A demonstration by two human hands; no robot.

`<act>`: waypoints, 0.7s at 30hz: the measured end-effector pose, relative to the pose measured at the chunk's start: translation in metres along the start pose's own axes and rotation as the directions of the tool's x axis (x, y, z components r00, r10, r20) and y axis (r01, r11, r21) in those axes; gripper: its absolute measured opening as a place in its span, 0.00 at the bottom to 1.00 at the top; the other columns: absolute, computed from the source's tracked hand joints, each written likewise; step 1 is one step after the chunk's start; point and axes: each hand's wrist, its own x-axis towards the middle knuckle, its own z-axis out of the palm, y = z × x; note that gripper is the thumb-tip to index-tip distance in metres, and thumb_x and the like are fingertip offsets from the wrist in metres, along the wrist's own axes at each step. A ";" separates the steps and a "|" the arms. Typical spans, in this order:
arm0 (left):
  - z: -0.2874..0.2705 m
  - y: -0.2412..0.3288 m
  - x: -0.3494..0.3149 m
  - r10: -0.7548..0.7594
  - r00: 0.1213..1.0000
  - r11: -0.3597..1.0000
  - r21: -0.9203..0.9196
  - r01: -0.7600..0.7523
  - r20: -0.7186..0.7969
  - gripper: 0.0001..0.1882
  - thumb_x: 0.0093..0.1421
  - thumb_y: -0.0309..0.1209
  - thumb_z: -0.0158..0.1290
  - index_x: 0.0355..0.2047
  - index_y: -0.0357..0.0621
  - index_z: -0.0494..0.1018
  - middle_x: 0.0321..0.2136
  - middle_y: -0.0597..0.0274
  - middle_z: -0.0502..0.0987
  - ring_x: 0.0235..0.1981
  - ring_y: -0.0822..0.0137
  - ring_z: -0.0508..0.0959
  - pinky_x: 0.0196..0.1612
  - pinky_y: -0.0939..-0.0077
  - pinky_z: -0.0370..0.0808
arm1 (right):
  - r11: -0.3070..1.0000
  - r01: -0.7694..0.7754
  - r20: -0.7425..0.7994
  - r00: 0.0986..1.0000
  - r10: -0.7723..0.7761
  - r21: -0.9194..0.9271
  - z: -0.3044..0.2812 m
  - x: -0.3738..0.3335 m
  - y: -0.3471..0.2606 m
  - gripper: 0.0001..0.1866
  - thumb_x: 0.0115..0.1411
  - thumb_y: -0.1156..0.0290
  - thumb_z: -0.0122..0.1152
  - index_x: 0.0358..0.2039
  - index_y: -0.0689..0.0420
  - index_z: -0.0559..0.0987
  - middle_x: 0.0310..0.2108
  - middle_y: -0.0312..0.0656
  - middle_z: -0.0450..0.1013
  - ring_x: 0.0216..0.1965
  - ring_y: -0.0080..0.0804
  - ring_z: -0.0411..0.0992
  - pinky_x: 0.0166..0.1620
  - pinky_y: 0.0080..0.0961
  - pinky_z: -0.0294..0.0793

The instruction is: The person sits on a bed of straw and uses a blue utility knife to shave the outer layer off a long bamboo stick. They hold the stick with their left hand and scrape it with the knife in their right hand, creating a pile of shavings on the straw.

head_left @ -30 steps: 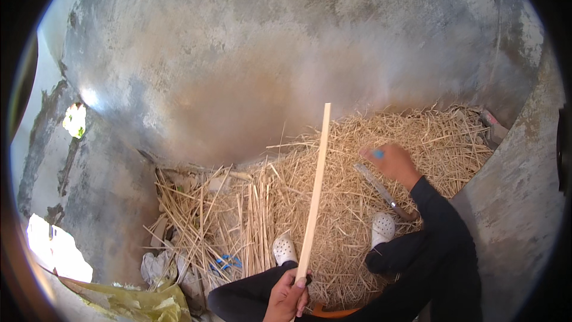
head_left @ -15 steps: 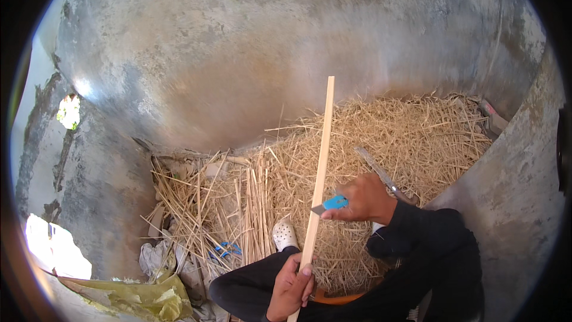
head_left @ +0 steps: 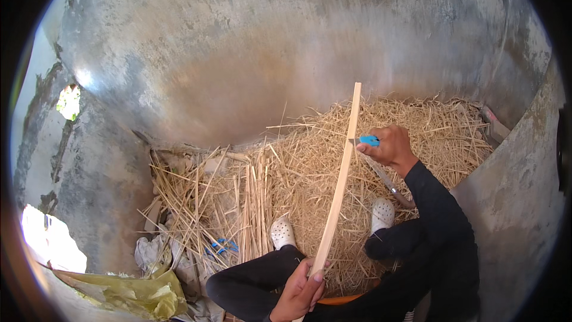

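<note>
Left hand (head_left: 301,289) clenched on the thin wooden strip's (head_left: 339,182) lower end, right hand (head_left: 390,146) gripping blue-handled knife (head_left: 381,170) against it; strip looks light, springy, splintery.

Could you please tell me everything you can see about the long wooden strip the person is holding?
The wooden strip is a long, thin, pale slat, straight and bare. It leans steeply, its top tilted rightward over the straw. The left hand grips its lower end; the right hand sets a blue-handled knife against its upper part.
</note>
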 end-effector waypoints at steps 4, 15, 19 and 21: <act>0.011 -0.001 0.001 0.059 0.997 0.996 0.068 -0.055 -0.051 0.18 0.66 0.40 0.43 0.48 0.39 0.63 0.12 0.73 0.60 0.11 0.80 0.58 0.18 0.87 0.59 | 0.966 -0.190 0.074 0.976 0.205 -0.175 0.006 0.018 0.055 0.40 0.49 0.24 0.44 0.11 0.53 0.74 0.08 0.37 0.65 0.11 0.33 0.66 0.16 0.30 0.61; 0.035 -0.005 -0.002 -0.012 0.996 0.989 0.148 -0.001 0.085 0.20 0.66 0.42 0.44 0.49 0.39 0.63 0.15 0.74 0.61 0.14 0.79 0.60 0.22 0.85 0.61 | 0.719 -0.693 -0.113 0.720 0.685 -0.052 0.004 0.000 0.178 0.42 0.52 0.27 0.43 0.11 0.59 0.74 0.09 0.44 0.66 0.16 0.40 0.69 0.24 0.40 0.66; 0.017 -0.006 0.008 -0.180 0.978 0.915 0.346 0.206 -0.107 0.14 0.68 0.36 0.42 0.48 0.41 0.62 0.15 0.73 0.61 0.13 0.80 0.60 0.16 0.86 0.57 | 0.690 -0.719 -0.058 0.695 0.717 -0.085 -0.012 0.005 0.139 0.42 0.54 0.29 0.43 0.07 0.59 0.69 0.07 0.42 0.62 0.12 0.36 0.64 0.20 0.37 0.62; 0.000 -0.001 0.022 -0.079 0.993 0.983 0.161 0.093 -0.090 0.14 0.68 0.34 0.40 0.51 0.41 0.62 0.12 0.70 0.63 0.10 0.80 0.61 0.14 0.87 0.58 | 0.835 -0.548 0.064 0.833 0.550 -0.043 -0.003 0.005 0.085 0.41 0.55 0.31 0.45 0.07 0.59 0.69 0.07 0.39 0.61 0.11 0.35 0.60 0.19 0.36 0.59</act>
